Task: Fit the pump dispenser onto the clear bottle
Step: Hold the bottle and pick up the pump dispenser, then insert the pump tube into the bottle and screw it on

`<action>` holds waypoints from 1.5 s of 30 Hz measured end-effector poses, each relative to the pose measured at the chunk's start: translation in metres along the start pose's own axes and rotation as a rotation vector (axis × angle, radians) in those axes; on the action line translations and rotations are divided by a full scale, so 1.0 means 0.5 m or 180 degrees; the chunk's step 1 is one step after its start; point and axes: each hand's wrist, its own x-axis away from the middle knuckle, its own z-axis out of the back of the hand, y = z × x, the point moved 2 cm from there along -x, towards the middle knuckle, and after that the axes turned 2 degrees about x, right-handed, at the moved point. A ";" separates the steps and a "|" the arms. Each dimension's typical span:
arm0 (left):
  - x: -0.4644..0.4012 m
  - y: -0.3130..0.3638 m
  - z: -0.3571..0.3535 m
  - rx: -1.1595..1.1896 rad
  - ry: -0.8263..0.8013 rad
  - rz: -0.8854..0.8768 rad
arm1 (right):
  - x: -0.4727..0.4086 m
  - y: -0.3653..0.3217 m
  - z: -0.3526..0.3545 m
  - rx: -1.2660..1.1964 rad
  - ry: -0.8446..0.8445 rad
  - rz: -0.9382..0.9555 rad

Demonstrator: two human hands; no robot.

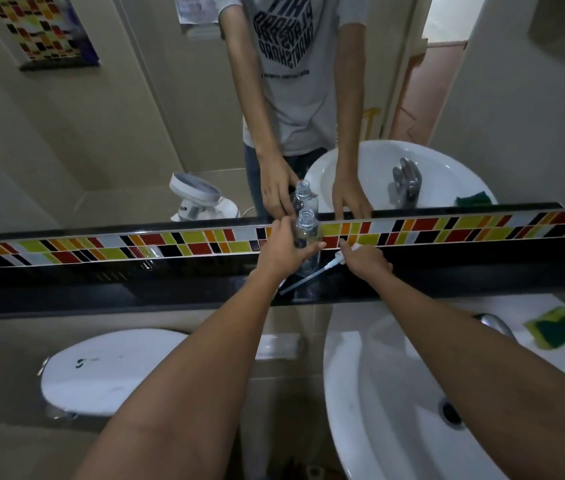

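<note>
A clear bottle [307, 227] stands upright with an open neck on the black ledge [135, 289] below the mirror. My left hand [286, 249] is wrapped around its body from the left. The white pump dispenser [334, 262] lies tilted on the ledge just right of the bottle, its thin tube [300, 282] trailing toward me. My right hand [364, 259] covers the pump's head and grips it. The mirror repeats both hands and the bottle.
A multicoloured tile strip [170, 242] runs along the wall behind the ledge. A white basin [378, 410] with a chrome tap [495, 323] sits lower right, a green-and-yellow sponge [558, 327] on its rim. A closed toilet lid [108, 372] lies lower left.
</note>
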 end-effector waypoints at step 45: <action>0.039 0.043 0.005 0.1028 -0.0109 0.0446 | 0.180 -0.221 0.340 -0.2128 0.1489 0.3182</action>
